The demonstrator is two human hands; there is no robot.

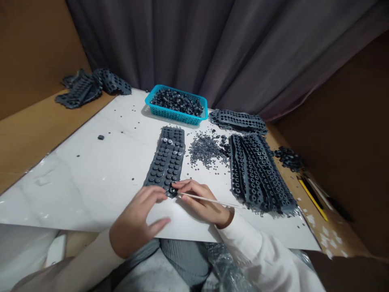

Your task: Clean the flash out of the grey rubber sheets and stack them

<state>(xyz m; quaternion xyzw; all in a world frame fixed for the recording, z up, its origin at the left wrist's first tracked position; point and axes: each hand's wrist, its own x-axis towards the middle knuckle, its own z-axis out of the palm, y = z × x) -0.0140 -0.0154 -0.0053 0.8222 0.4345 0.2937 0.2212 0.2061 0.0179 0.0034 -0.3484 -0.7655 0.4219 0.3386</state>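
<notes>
Working at the studded sheet's (166, 163) near end seems underway: a thin stick (212, 200) is gripped by the right hand (202, 202), the left hand (133, 225) is unclenched; steady aim seems needed.

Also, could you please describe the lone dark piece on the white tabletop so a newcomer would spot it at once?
On the white tabletop, find the turquoise perforated basket near the curtain. Look left of it and somewhat nearer the person for the small, blocky dark piece. It lies alone, clearly bigger than the tiny dark dots scattered around it.
</notes>
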